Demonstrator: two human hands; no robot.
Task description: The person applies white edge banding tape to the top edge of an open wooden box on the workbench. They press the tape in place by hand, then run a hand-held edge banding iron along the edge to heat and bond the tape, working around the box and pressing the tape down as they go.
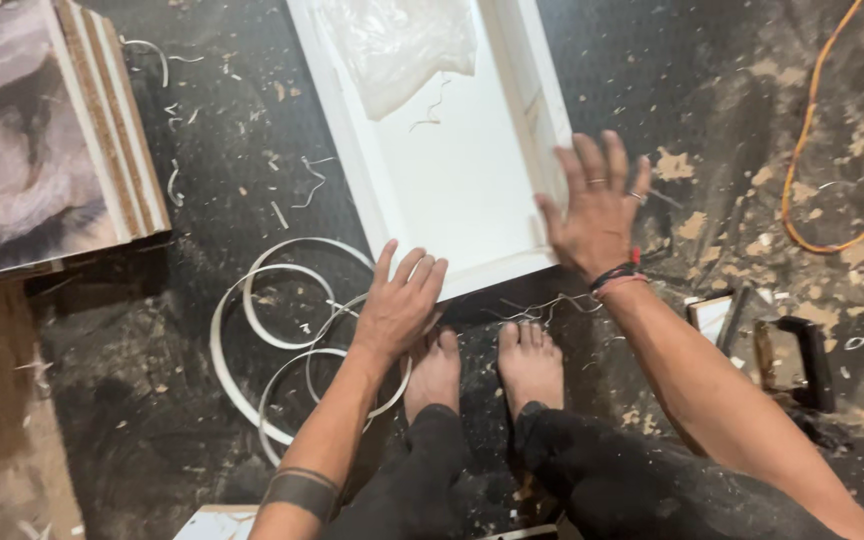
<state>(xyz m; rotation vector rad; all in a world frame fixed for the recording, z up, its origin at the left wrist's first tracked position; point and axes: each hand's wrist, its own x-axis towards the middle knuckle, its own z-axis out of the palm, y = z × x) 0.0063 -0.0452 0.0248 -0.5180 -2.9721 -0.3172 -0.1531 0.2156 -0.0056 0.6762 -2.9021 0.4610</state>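
While the left hand rests flat and half spread on the near rim of the white tray-like panel, gripping nothing, the right hand hovers fully splayed over the panel's right near corner, also empty. The panel lies on the dark, dusty floor just beyond 2 bare feet, with coiled white edge strip at its left. Even pressure from both palms at the corners would likely keep it from skidding.
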